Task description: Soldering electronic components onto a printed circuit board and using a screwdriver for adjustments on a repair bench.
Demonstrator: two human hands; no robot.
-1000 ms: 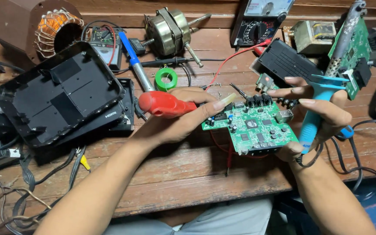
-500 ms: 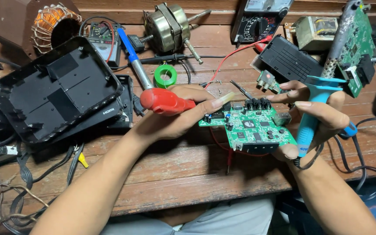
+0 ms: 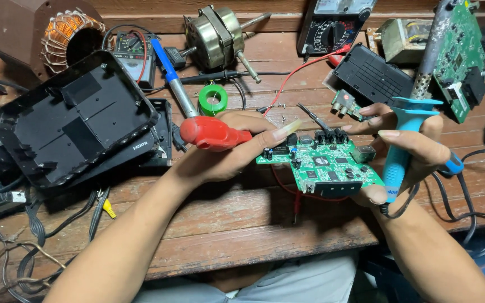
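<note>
My left hand (image 3: 232, 147) grips a red-handled screwdriver (image 3: 211, 133); its thumb rests on the left edge of a green circuit board (image 3: 324, 165). My right hand (image 3: 405, 148) holds the board's right edge from below and also clasps a blue-handled soldering iron (image 3: 402, 143), whose metal tip points up and away. The board sits level above the wooden bench, with black connectors along its far edge.
A black plastic casing (image 3: 68, 120) lies at the left. Farther back are a copper-wound stator (image 3: 63, 33), a small motor (image 3: 214, 36), a green tape roll (image 3: 213, 99), a multimeter (image 3: 332, 25) with red lead, a black cover (image 3: 374, 73) and another green board (image 3: 458, 53). Cables hang off the bench edge.
Both hands and the board have stayed almost still; only the view shifts slightly, so everything sits a little higher in the picture.
</note>
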